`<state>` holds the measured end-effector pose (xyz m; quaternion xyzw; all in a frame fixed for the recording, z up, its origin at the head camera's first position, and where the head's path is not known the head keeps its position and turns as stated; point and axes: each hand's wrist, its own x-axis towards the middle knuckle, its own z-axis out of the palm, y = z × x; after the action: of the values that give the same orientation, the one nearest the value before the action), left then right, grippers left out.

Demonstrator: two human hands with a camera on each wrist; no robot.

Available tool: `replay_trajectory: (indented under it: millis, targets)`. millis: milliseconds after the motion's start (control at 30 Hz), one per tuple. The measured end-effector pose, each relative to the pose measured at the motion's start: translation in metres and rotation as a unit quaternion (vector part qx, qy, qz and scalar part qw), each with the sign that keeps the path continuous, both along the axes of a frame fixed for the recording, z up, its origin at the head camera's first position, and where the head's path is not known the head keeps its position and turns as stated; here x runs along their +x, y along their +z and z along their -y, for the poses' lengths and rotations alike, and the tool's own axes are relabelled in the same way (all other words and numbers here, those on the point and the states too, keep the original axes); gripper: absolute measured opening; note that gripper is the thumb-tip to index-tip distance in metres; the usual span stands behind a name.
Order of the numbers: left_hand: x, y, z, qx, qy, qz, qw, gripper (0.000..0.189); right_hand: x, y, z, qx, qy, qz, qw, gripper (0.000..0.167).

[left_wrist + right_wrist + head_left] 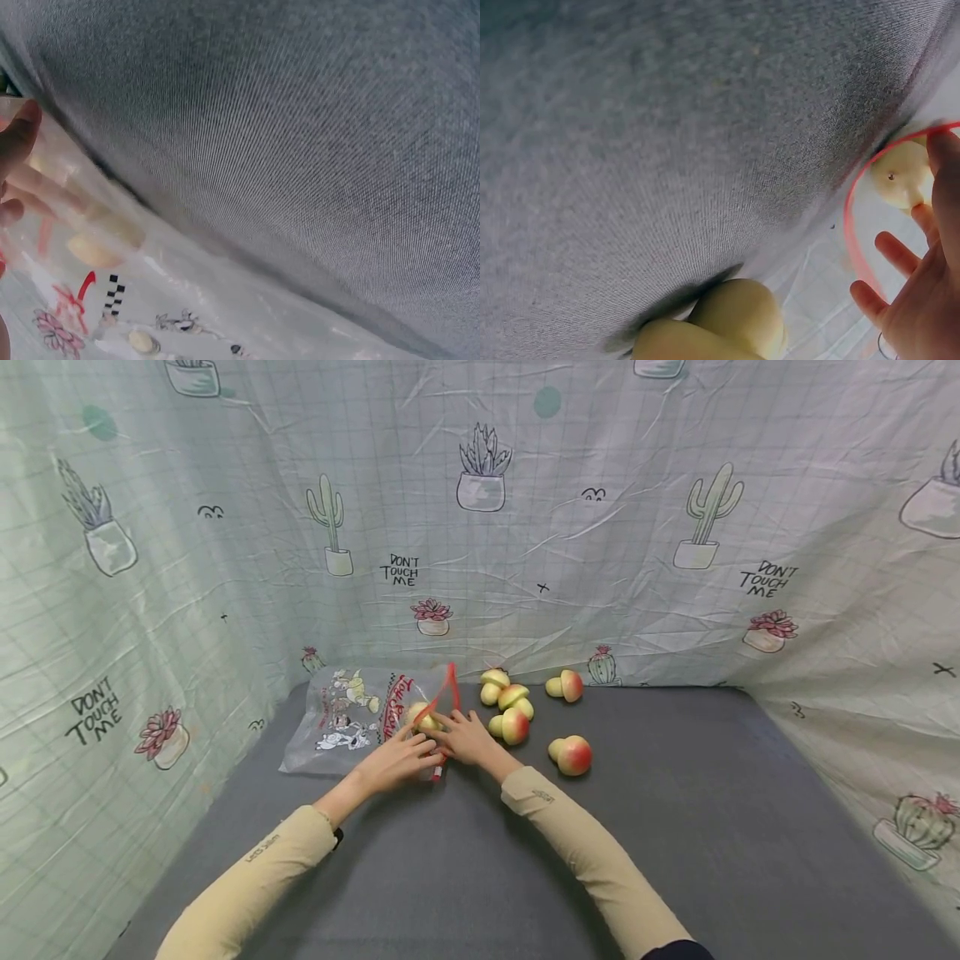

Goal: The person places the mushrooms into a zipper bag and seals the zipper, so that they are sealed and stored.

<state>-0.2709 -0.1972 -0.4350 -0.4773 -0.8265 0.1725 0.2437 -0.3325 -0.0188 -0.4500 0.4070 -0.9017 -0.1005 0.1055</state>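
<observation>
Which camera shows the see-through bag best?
The head view, because most of the bag, its cartoons and its red edge show together. The left wrist view gives just a close, cut-off part; the right wrist view mainly shows the red edge.

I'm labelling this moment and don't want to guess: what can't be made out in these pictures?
Left hand: partly cut off by the left edge, left wrist view.
Mushroom shape at the bag's mouth: outline blurred behind the bag's plastic, left wrist view.
Loose mushroom shape: cut off by the bottom edge, right wrist view.
Right sleeve's print: too small to read, head view.
</observation>
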Motion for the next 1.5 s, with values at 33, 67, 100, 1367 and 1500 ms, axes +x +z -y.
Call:
replay_trajectory:
  millis: [33,67,100,1367,1500]
  targets:
    - [-0.001,0.001,0.001,-0.001,0.006,-0.006,1.0000,0.051,0.000,0.000,0.001,0.004,-0.003,-0.002,1.0000,0.053]
    - [-0.002,0.001,0.001,0.001,0.013,-0.009,0.9999,0.051,-0.001,0.000,0.001,0.008,-0.006,-0.002,0.9999,0.056]
    - [-0.003,0.002,0.002,0.004,0.020,-0.009,0.9998,0.051,-0.001,0.000,0.002,0.012,-0.008,-0.002,0.9999,0.061]
    - [-0.016,0.012,0.022,0.077,0.041,0.013,0.9961,0.035,0.003,-0.004,0.020,0.070,-0.071,-0.007,0.9949,0.077]
    - [-0.017,0.012,0.022,0.086,0.026,0.018,0.9958,0.036,0.004,-0.001,0.019,0.082,-0.073,-0.003,0.9939,0.078]
